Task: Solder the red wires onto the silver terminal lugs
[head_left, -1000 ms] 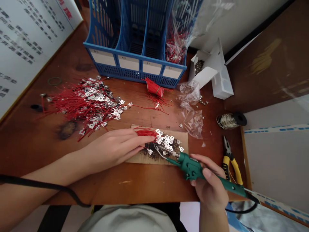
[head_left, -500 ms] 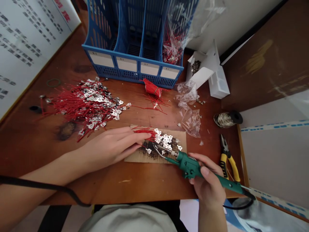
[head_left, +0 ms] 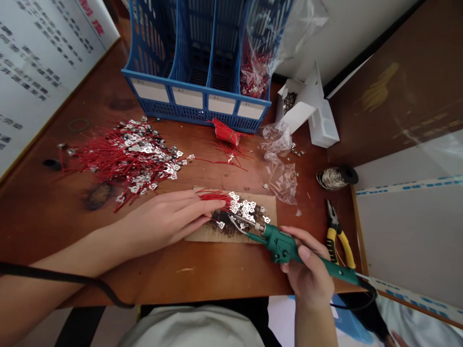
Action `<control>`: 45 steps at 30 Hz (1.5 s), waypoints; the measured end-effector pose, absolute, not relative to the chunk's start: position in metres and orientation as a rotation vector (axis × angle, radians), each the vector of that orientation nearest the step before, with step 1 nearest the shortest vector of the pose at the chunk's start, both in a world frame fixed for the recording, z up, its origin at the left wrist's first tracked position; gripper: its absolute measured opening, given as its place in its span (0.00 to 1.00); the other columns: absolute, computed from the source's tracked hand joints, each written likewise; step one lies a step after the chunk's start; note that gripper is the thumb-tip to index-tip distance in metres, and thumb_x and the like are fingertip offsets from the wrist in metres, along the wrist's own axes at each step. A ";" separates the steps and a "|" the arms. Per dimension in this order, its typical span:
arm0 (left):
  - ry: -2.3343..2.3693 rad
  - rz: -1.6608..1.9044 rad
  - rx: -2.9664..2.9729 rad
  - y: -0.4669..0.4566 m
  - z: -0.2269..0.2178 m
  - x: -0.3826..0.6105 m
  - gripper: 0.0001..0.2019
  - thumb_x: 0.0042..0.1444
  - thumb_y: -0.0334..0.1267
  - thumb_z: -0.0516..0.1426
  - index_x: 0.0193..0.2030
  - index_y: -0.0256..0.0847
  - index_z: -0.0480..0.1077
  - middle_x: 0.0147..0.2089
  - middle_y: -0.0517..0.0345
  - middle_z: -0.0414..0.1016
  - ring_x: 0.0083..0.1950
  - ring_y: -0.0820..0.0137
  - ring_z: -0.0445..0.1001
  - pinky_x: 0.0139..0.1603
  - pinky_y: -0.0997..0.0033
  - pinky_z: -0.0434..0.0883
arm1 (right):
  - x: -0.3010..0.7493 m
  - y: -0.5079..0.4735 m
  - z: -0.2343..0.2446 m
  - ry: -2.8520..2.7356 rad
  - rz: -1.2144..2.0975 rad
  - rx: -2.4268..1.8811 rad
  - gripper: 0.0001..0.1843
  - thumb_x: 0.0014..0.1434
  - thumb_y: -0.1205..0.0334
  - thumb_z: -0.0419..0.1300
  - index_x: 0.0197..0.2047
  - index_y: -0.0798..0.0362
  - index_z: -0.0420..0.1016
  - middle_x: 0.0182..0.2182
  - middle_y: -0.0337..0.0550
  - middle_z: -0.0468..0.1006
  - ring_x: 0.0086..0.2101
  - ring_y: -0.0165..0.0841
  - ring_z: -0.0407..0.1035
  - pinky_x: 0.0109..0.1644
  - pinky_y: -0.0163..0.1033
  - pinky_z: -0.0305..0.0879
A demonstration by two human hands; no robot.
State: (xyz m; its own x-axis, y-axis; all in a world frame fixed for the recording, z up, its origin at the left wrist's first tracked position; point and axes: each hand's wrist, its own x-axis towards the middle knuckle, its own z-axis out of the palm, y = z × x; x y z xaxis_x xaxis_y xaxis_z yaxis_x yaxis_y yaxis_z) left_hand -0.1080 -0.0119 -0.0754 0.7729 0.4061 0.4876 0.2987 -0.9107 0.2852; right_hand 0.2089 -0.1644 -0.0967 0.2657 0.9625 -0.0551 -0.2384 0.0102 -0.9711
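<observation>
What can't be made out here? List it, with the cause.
Head view: part of the red wires, covered by the left hand.
Head view: whether the tip of the green soldering iron touches metal tabs; too small against scorched cardboard.
Head view: top of the blue rack, cut off by the upper edge.
Head view: print on rack labels, too small.

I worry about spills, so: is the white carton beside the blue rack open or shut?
Open. The white carton has a raised flap, and small metal pieces show inside.
</observation>
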 end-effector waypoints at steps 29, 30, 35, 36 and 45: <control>0.608 0.820 2.472 -0.019 -0.070 -0.114 0.22 0.78 0.35 0.58 0.75 0.47 0.68 0.45 0.59 0.85 0.43 0.68 0.85 0.48 0.74 0.83 | 0.197 -0.168 -0.089 -0.903 1.100 -1.294 0.18 0.65 0.48 0.73 0.53 0.48 0.93 0.25 0.39 0.74 0.19 0.31 0.71 0.21 0.32 0.64; 0.613 0.812 2.456 -0.019 -0.071 -0.114 0.23 0.78 0.35 0.58 0.76 0.47 0.67 0.44 0.60 0.85 0.43 0.69 0.85 0.48 0.75 0.82 | 0.196 -0.170 -0.089 -0.910 1.084 -1.343 0.18 0.66 0.48 0.72 0.53 0.48 0.92 0.25 0.39 0.74 0.20 0.30 0.71 0.22 0.32 0.65; 0.624 0.751 2.347 -0.013 -0.081 -0.121 0.25 0.78 0.37 0.59 0.78 0.49 0.65 0.45 0.64 0.86 0.41 0.74 0.86 0.51 0.80 0.82 | 0.199 -0.174 -0.091 -1.034 1.047 -1.369 0.16 0.69 0.49 0.71 0.54 0.46 0.92 0.26 0.39 0.76 0.20 0.30 0.73 0.22 0.31 0.66; 0.614 0.749 2.329 -0.011 -0.082 -0.122 0.25 0.78 0.37 0.59 0.78 0.49 0.65 0.45 0.65 0.87 0.41 0.75 0.86 0.50 0.81 0.82 | 0.202 -0.174 -0.093 -1.082 1.046 -1.336 0.16 0.70 0.50 0.70 0.55 0.45 0.92 0.26 0.39 0.76 0.20 0.31 0.73 0.22 0.31 0.66; 0.571 0.689 2.307 -0.010 -0.077 -0.119 0.23 0.78 0.33 0.57 0.77 0.43 0.65 0.45 0.67 0.86 0.40 0.76 0.84 0.47 0.83 0.81 | 0.211 -0.176 -0.097 -1.167 1.053 -1.304 0.16 0.73 0.54 0.67 0.60 0.46 0.90 0.25 0.40 0.76 0.20 0.32 0.74 0.21 0.32 0.67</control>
